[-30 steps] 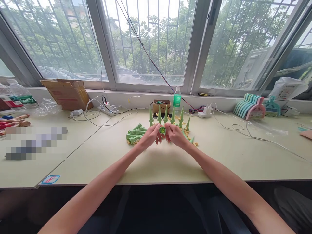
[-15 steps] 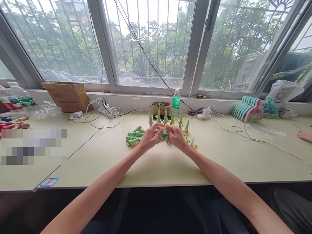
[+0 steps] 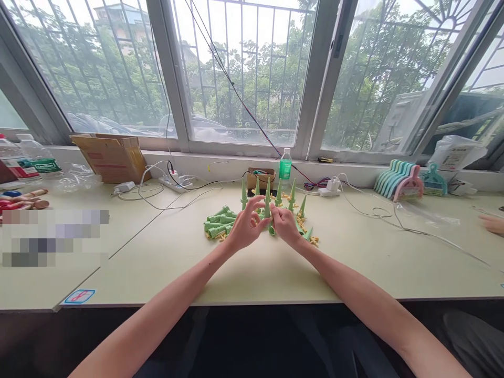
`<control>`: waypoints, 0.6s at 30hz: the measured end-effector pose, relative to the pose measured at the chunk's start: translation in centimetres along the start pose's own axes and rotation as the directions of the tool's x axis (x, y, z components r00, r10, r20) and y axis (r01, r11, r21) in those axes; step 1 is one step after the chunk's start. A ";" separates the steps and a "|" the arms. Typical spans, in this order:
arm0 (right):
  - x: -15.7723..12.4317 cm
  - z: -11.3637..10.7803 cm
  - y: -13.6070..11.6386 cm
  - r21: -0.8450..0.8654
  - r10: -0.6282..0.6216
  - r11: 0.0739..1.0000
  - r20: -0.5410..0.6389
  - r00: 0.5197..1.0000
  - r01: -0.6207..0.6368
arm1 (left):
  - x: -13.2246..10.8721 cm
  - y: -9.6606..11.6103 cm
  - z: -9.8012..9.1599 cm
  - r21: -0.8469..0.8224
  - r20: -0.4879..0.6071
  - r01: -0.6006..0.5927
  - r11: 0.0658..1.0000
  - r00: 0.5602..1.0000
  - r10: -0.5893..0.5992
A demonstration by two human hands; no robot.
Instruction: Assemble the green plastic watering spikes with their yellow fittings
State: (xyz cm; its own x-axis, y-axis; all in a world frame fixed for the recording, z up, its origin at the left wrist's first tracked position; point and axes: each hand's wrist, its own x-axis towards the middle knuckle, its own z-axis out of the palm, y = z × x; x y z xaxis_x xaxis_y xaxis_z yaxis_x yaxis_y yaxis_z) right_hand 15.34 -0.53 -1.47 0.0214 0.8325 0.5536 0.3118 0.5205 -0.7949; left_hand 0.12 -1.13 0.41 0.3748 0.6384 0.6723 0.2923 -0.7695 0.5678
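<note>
Green spike (image 3: 268, 203): upright at frame centre, between both hands. Left hand (image 3: 248, 223): fingers spread, open curve. Right hand (image 3: 286, 223): fingers bunched beside spike; cannot tell whether pinching it. Green tubes (image 3: 218, 224): on worktop (image 3: 252, 278), left of centre.

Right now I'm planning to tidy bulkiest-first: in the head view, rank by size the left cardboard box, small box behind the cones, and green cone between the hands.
1. Left cardboard box
2. Small box, partly hidden
3. Green cone, narrow though upright
</note>
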 end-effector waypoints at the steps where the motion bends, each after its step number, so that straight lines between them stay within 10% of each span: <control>1: 0.0 0.1 0.1 -0.001 -0.003 1.000 -0.011 1.000 0.003 | 0.0 0.0 0.1 0.006 -0.004 0.015 1.000 1.000 -0.015; 18: -0.4 0.2 -0.6 0.034 -0.017 0.999 0.026 1.000 0.016 | 0.3 -0.9 0.6 -0.018 -0.017 0.091 0.996 0.996 -0.091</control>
State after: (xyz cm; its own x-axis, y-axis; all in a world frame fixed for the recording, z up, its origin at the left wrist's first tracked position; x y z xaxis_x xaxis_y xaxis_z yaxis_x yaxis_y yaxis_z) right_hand 14.97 -1.13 -1.25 -0.0083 0.8282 0.5604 0.2795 0.5400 -0.7939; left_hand 0.52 -0.25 -0.16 0.3313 0.7060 0.6260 0.3088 -0.7080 0.6351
